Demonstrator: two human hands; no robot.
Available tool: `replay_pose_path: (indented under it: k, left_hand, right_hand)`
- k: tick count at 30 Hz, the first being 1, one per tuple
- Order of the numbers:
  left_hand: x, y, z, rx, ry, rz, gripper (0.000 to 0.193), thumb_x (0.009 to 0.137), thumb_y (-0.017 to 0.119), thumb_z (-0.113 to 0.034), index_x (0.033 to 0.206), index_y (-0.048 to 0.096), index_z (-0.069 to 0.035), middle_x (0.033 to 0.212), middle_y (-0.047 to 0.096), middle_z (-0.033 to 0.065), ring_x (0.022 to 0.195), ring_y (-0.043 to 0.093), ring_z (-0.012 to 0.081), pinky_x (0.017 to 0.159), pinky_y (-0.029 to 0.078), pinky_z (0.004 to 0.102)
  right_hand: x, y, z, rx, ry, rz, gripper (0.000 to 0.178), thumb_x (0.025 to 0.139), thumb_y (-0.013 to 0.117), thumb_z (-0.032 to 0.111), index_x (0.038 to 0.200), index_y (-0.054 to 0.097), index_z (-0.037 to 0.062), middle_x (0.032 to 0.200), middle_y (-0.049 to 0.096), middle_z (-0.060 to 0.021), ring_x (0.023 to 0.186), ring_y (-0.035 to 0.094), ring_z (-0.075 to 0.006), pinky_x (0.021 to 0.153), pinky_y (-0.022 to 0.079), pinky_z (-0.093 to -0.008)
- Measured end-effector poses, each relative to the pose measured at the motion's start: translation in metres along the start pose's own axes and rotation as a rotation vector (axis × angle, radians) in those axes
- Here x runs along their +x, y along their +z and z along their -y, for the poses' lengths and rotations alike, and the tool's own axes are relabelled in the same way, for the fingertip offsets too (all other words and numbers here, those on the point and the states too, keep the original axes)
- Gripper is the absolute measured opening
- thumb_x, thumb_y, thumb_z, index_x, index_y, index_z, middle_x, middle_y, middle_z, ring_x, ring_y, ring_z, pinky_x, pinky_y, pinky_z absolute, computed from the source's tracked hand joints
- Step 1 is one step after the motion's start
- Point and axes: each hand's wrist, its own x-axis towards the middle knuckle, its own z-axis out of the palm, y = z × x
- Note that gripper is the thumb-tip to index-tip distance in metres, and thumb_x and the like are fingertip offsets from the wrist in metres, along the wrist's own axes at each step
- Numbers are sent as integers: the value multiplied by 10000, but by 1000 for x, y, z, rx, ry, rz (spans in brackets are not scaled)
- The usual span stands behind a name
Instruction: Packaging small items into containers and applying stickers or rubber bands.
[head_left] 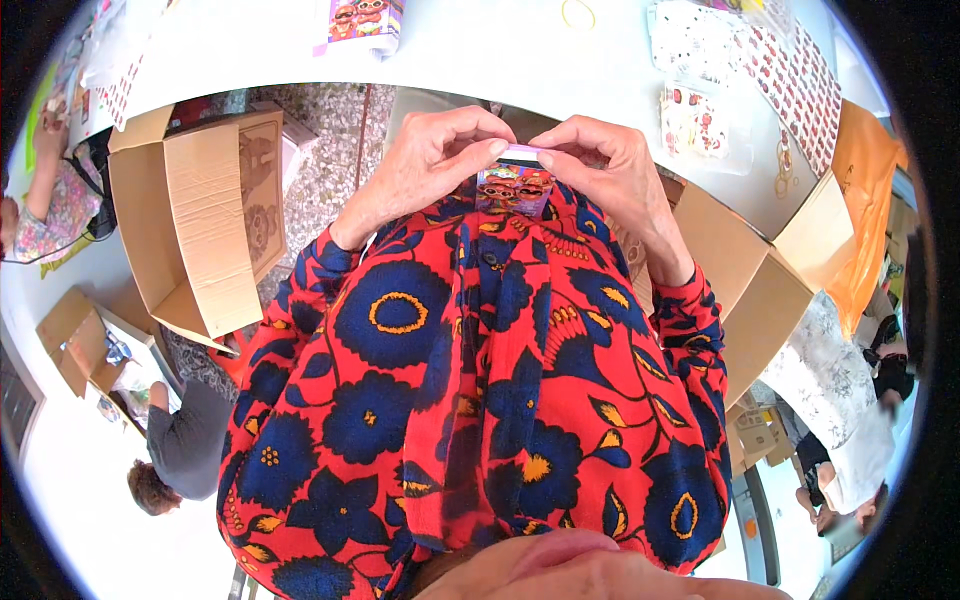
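A small purple printed packet [514, 190] with cartoon figures in glasses hangs upright in front of my chest, just off the near edge of the white table [480, 75]. My left hand [425, 160] pinches the left end of its pale top edge between thumb and fingers. At the other end of that edge, my right hand [612, 165] has the same closed thumb-and-finger grip. Whether the packet's top is sealed cannot be made out. Farther back on the table lies a stack of similar purple printed pieces [362, 25].
Open cardboard boxes stand left [200, 220] and right [740, 270] of me. A clear tray [735, 150] of printed pieces, sticker sheets [795, 85] and rubber bands [785, 165] lie on the table's right. Orange plastic [865, 220] hangs beyond. Other people [185, 435] are nearby.
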Motion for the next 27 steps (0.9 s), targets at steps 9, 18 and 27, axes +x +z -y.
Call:
replay_pose_path:
  k: [9,18,27]
  left_hand:
    - [2,-5,6,50,55,61,149,902,579,-145,964,642,-24,706,594,0,617,489,32,526,394,208]
    - [-5,-2,7,108,120,22,153,866,610,-71,1006,658,-30,853,677,61,746,622,100,646,497,230]
    - [-17,11,23,333,368,-102,270,794,678,-67,1063,655,-72,1062,648,86,914,654,215,763,529,269]
  right_hand:
    - [-5,6,4,-167,-103,-42,152,854,613,54,982,666,-10,870,685,-53,761,600,-66,678,497,-215]
    - [-14,3,-16,-387,-466,-67,270,815,640,34,1084,653,49,1023,655,-123,856,650,-223,714,527,-293]
    - [-14,10,-30,-279,-436,-82,295,797,648,5,1090,645,45,1037,653,-119,873,650,-207,746,521,-278]
